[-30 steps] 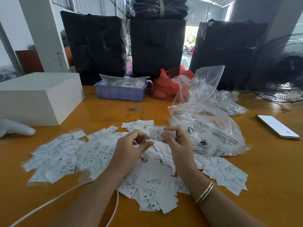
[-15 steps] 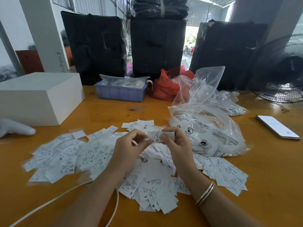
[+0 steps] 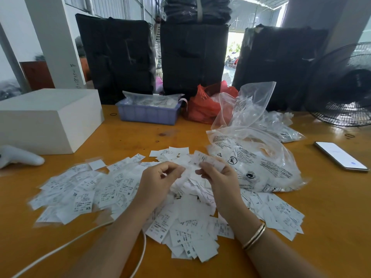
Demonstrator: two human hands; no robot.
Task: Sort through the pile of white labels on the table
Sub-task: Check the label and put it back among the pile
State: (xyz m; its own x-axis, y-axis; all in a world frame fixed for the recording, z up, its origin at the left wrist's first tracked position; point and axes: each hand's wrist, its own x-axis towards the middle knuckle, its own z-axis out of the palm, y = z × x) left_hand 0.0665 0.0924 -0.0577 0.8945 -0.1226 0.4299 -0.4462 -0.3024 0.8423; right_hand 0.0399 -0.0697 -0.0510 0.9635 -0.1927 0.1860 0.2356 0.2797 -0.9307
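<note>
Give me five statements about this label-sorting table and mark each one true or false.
1. The right hand holds a small bunch of labels above the pile of white labels. True.
2. The phone lies on the table to the left of the pile. False: it lies to the right, past the clear plastic bag.
3. The blue tray stands at the far side of the table, beside a red bag. True.
4. The left hand rests flat on the white box. False: it is over the pile, fingers curled, near the right hand.
5. A bracelet is on the left wrist. False: it is on the right wrist.
</note>
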